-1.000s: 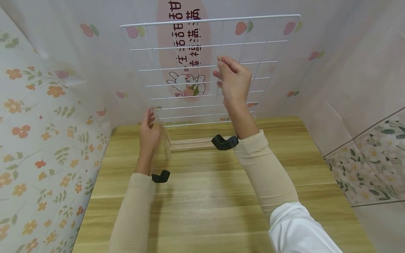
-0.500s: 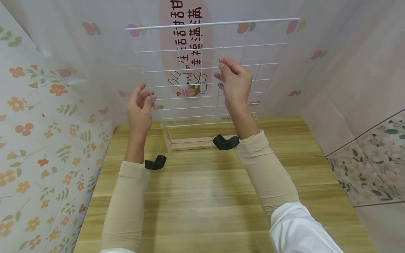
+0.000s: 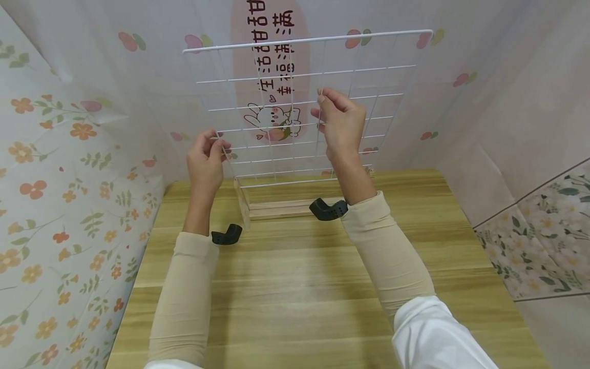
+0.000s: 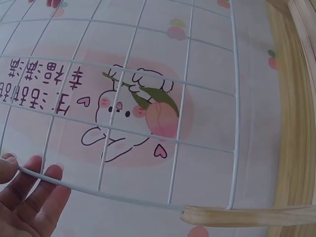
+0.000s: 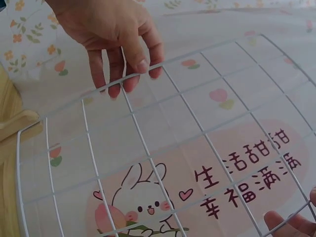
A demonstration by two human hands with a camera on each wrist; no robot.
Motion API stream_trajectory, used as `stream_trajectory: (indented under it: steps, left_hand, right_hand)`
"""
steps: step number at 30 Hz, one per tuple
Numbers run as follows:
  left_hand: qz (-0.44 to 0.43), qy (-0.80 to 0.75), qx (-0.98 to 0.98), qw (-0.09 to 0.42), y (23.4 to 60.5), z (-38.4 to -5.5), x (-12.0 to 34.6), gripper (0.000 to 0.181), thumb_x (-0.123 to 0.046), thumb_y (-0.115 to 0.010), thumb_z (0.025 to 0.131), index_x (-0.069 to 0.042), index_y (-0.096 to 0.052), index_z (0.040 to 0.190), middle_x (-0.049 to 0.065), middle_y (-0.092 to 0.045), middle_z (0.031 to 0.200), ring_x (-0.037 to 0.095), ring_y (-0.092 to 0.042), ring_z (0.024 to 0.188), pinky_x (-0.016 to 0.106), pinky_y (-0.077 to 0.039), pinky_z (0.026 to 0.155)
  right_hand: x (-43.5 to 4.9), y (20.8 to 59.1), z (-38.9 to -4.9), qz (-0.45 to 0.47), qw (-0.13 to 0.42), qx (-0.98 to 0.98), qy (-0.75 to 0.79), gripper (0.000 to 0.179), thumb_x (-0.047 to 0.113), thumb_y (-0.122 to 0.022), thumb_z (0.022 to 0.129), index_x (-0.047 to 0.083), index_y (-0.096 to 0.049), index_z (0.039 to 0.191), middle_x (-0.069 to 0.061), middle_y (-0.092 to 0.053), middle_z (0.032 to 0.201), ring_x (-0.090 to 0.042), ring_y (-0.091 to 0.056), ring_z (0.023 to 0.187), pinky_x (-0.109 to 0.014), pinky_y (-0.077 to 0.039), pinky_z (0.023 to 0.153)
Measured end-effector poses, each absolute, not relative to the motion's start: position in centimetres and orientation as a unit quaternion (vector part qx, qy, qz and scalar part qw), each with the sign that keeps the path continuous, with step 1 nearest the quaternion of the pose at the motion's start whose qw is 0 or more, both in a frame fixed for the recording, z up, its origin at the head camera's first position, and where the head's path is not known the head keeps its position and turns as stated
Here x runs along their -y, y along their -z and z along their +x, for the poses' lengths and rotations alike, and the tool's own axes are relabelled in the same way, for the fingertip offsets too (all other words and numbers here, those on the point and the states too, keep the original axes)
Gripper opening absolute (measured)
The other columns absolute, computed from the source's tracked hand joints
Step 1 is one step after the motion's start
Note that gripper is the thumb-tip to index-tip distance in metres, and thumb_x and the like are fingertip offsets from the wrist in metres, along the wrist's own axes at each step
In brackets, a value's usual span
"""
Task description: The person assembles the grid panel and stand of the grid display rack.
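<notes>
A white wire grid panel (image 3: 299,107) stands tilted at the back of the table, its lower end at a light wooden stand (image 3: 241,205). My left hand (image 3: 205,161) holds the panel's left edge wire, thumb in front and fingers behind, as the left wrist view shows with the hand (image 4: 34,202). My right hand (image 3: 344,120) pinches a wire near the middle of the panel between thumb and forefinger, its other fingers reaching behind the mesh. In the left wrist view a wooden bar (image 4: 247,216) overlaps the panel's corner.
A wooden crosspiece (image 3: 276,209) lies low on the wood-grain table (image 3: 286,297). Behind the panel hangs a printed backdrop (image 3: 161,92) with a rabbit and lettering. Floral sheets (image 3: 69,205) line the left side. Each wrist carries a black bracket (image 3: 328,209).
My left hand has left the stand's side, risen, and closed its fingers on the panel's left edge. The panel's top edge has dipped slightly. The right hand keeps its hold with little movement.
</notes>
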State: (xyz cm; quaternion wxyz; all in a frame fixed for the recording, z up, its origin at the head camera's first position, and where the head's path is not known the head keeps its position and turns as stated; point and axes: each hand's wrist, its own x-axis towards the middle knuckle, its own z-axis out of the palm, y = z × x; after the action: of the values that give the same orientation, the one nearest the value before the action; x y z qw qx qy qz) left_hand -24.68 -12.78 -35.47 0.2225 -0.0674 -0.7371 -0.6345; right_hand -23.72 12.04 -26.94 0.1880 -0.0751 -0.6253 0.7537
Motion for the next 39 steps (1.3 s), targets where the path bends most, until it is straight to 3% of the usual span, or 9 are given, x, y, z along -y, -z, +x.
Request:
stream_trajectory:
  steps: [4,11,19,23,28,35,39]
  left_hand:
    - [-0.067,0.621,0.749,0.218,35.4,-24.7,12.8,0.012,-0.006,-0.049,0.100,0.001,-0.057,0.106,0.021,-0.065,0.088,0.007,-0.063,0.068,0.016,-0.054,0.069]
    - [-0.047,0.599,0.767,0.226,35.4,-24.5,12.6,0.010,-0.006,-0.047,0.101,-0.002,-0.057,0.103,0.025,-0.066,0.092,0.008,-0.063,0.068,0.026,-0.058,0.073]
    - [-0.042,0.582,0.775,0.241,35.4,-24.6,12.4,0.014,-0.005,-0.046,0.100,0.003,-0.056,0.104,0.024,-0.067,0.091,0.017,-0.066,0.071,0.026,-0.057,0.072]
    - [-0.047,0.578,0.778,0.242,35.4,-24.7,12.3,0.013,-0.004,-0.046,0.099,0.004,-0.056,0.103,0.024,-0.067,0.090,0.017,-0.065,0.070,0.022,-0.055,0.068]
    - [-0.047,0.583,0.774,0.241,35.4,-24.7,12.2,0.013,-0.002,-0.046,0.099,0.004,-0.056,0.103,0.024,-0.066,0.088,0.019,-0.066,0.069,0.022,-0.055,0.066]
    - [-0.049,0.584,0.773,0.244,35.4,-24.8,12.3,0.014,-0.001,-0.045,0.098,0.007,-0.056,0.103,0.023,-0.067,0.087,0.029,-0.066,0.071,0.022,-0.055,0.065]
    - [-0.046,0.584,0.773,0.242,35.3,-24.9,12.3,0.016,-0.001,-0.044,0.098,0.007,-0.056,0.104,0.025,-0.067,0.088,0.030,-0.066,0.072,0.023,-0.056,0.066]
  right_hand:
    - [-12.1,27.2,-23.6,-0.072,0.188,0.627,-0.752,0.021,0.014,-0.064,0.094,0.010,-0.073,0.112,-0.003,-0.070,0.112,-0.019,-0.070,0.085,-0.029,-0.054,0.065]
    - [-12.3,27.4,-23.6,-0.062,0.181,0.639,-0.745,0.020,0.015,-0.066,0.093,0.009,-0.074,0.111,-0.004,-0.070,0.109,-0.021,-0.070,0.088,-0.029,-0.056,0.067]
    - [-14.2,26.8,-23.5,-0.059,0.143,0.668,-0.728,0.018,0.015,-0.070,0.090,0.012,-0.074,0.106,-0.007,-0.072,0.100,-0.020,-0.071,0.085,-0.022,-0.051,0.053]
    - [-15.6,26.5,-23.2,-0.059,0.118,0.681,-0.720,0.020,0.016,-0.070,0.089,0.011,-0.074,0.108,-0.007,-0.073,0.100,-0.019,-0.072,0.083,-0.027,-0.057,0.065]
    - [-17.5,26.1,-22.5,-0.064,0.101,0.690,-0.714,0.018,0.016,-0.070,0.089,0.011,-0.074,0.106,-0.005,-0.073,0.093,-0.019,-0.072,0.083,-0.034,-0.056,0.078]
    - [-21.2,25.9,-21.4,-0.087,0.134,0.650,-0.743,0.020,0.016,-0.074,0.086,0.004,-0.073,0.103,-0.006,-0.073,0.089,-0.022,-0.072,0.084,-0.028,-0.059,0.067]
    - [-23.1,25.8,-21.0,-0.111,0.163,0.632,-0.749,0.022,0.018,-0.076,0.084,0.004,-0.073,0.100,-0.006,-0.071,0.092,-0.023,-0.071,0.086,-0.031,-0.059,0.071]
